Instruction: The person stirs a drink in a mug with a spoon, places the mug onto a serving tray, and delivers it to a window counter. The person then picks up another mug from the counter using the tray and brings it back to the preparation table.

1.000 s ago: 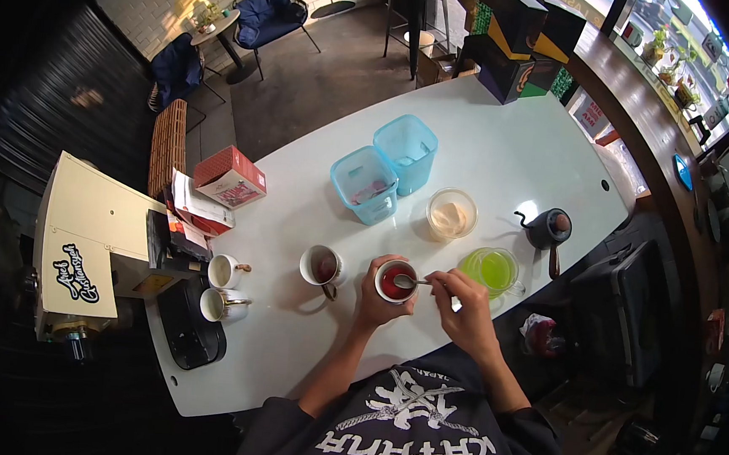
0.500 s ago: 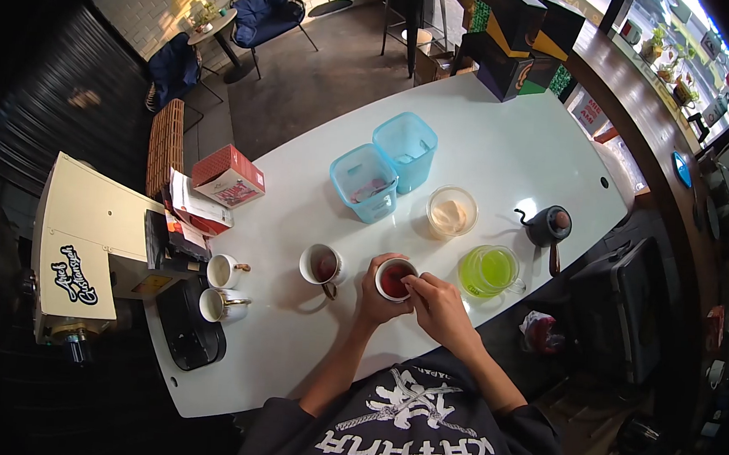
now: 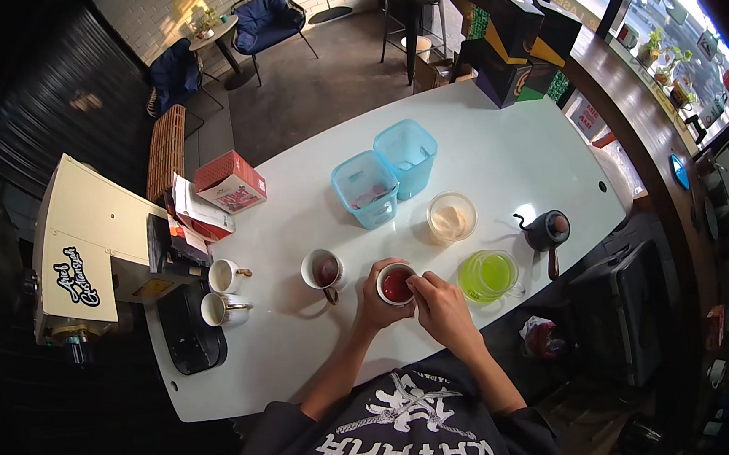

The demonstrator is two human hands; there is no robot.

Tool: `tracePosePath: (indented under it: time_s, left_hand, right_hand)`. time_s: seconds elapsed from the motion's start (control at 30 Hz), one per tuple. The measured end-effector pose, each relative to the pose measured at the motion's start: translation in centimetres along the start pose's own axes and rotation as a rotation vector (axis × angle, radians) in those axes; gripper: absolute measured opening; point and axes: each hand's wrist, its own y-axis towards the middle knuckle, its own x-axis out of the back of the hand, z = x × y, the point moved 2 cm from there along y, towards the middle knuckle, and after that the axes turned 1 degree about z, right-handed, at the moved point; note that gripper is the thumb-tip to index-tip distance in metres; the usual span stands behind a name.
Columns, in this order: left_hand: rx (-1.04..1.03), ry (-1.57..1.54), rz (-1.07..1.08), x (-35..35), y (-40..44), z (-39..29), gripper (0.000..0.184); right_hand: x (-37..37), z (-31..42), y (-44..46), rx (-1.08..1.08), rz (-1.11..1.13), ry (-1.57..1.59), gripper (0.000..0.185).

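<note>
Cup [image 3: 381, 286], round-rimmed, left hand [image 3: 376, 309] around it

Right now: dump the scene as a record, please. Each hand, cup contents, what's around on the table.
left hand: wrapped around a white cup, holding it
right hand: fingers bunched at that cup's rim; what they grip is hidden
cup contents: red liquid
left of held cup: second cup, standing apart, handle toward the person
right of hands: pitcher of green liquid
beyond hands: clear tub, two blue containers
far right: dark kettle
surface: white table
</note>
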Motion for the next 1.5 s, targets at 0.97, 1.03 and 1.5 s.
tracePosePath:
  time_s: [0.97, 1.03, 1.5]
  left_hand:
    - [0.040, -0.082, -0.014, -0.2, -0.3, 0.9, 0.086]
    - [0.047, -0.059, -0.011, -0.1, -0.2, 0.6, 0.085]
    - [-0.029, 0.049, -0.011, 0.0, 0.1, 0.2, 0.081]
  right_hand:
    - [-1.3, 0.0, 0.4, 0.087, 0.013, 0.094, 0.026]
    - [-1.3, 0.2, 0.3, 0.103, 0.041, 0.084, 0.019]
    - [-0.1, -0.3, 0.4, 0.016, -0.042, 0.042, 0.019]
